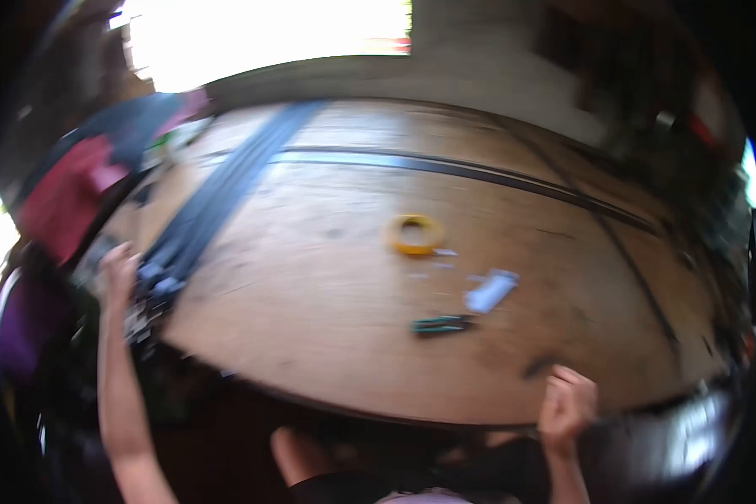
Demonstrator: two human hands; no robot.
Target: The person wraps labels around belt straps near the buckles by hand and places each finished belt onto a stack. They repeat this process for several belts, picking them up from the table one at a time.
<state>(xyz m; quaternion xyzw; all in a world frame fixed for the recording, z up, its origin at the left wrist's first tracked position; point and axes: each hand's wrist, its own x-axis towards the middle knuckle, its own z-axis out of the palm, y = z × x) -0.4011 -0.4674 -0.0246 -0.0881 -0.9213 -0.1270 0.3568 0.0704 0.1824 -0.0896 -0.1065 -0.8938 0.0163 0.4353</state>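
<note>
My left hand (pixel 119 267) is raised at the table's left edge, beside the near ends of a bundle of long dark strips (pixel 218 197); motion smears its fingers. Over the front right edge, my right hand (pixel 568 405) has its fingers curled closed. A small dark piece (pixel 541 366) shows right at those fingertips, too blurred to name. Toward the middle of the wooden table (pixel 311 328) lies a small tool with green handles (pixel 442 324). Close to it are a white slip (pixel 491 291) and a roll of yellow tape (pixel 415 234).
A long dark strip (pixel 479 170) runs across the back of the table, and a thinner dark strip (pixel 622 244) slants down the right side. Red and dark cloth (pixel 67 197) is heaped at the left. Behind stands a grey wall (pixel 487 71) with a bright opening.
</note>
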